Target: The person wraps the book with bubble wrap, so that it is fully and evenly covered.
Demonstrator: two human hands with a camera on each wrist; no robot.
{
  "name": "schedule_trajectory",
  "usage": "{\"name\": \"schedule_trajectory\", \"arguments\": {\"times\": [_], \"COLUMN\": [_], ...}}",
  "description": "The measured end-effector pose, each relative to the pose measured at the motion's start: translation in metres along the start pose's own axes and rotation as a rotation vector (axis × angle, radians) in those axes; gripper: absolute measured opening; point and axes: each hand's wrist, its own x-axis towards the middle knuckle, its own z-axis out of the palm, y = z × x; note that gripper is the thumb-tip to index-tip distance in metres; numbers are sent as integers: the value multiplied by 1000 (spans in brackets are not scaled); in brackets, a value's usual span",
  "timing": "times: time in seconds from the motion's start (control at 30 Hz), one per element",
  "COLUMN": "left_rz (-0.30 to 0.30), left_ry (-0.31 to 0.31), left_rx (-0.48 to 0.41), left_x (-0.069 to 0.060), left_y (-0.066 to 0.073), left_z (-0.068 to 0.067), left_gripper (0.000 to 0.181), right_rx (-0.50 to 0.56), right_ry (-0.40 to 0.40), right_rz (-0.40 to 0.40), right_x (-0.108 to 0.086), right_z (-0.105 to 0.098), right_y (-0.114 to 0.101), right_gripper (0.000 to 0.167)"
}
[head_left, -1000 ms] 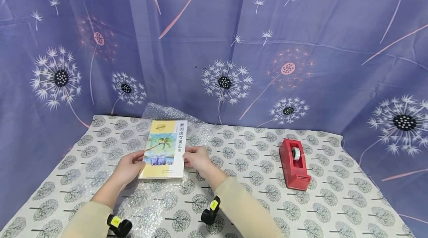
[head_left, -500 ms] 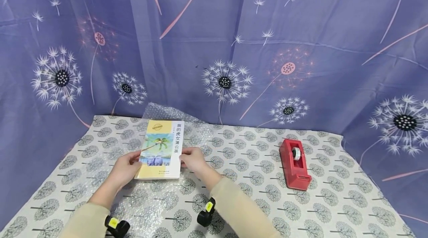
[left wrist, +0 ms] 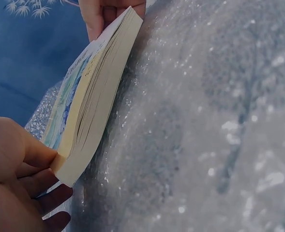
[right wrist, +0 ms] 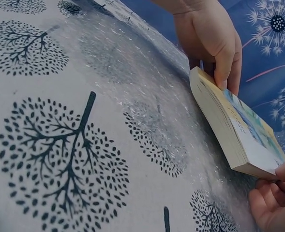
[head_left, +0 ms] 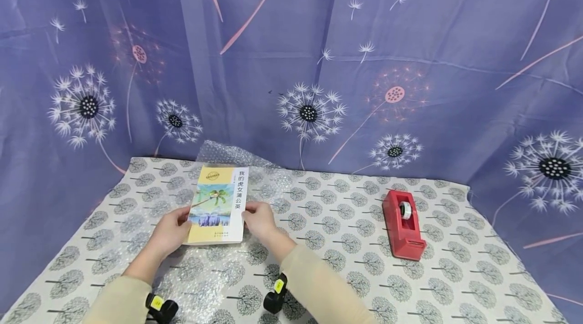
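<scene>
A paperback book [head_left: 214,202] with a yellow and white cover, a palm tree picture and Chinese characters lies face up over a sheet of bubble wrap [head_left: 200,283]. My left hand [head_left: 169,233] pinches the book's left edge, thumb on the cover and fingers beneath, as the left wrist view shows with the left hand [left wrist: 16,169] at the near corner. On the opposite side my right hand [head_left: 263,223] pinches the right edge; in the right wrist view the right hand [right wrist: 277,198] has its thumb on the cover's corner. The page edges [left wrist: 101,101] face me.
A red tape dispenser [head_left: 403,225] with a roll of clear tape [head_left: 405,210] stands on the right part of the tree-print tablecloth [head_left: 341,238]. Behind the table hangs a purple dandelion-print curtain [head_left: 255,91]. The bubble wrap's far edge curls up against it.
Both hands have shifted the book a little to the left over the bubble wrap, keeping their grip. The tape dispenser stays in place.
</scene>
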Motion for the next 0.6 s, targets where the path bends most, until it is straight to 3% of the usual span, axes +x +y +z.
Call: {"name": "schedule_trajectory", "arguments": {"times": [0.23, 0.43, 0.6], "left_rz": [-13, -8, -1], "left_ry": [-36, -30, -22], "left_rx": [0, 27, 68], "left_x": [2, 2, 0], "left_y": [-6, -5, -5], "left_z": [3, 3, 2], "left_gripper": [49, 49, 50], "right_rx": [-33, -63, -133], "right_ry": [-1, -21, -56], "right_rz": [1, -17, -13], "right_x": [0, 0, -5], "right_z": [2, 0, -5], "right_y": [2, 0, -4], "right_gripper": [26, 29, 43]}}
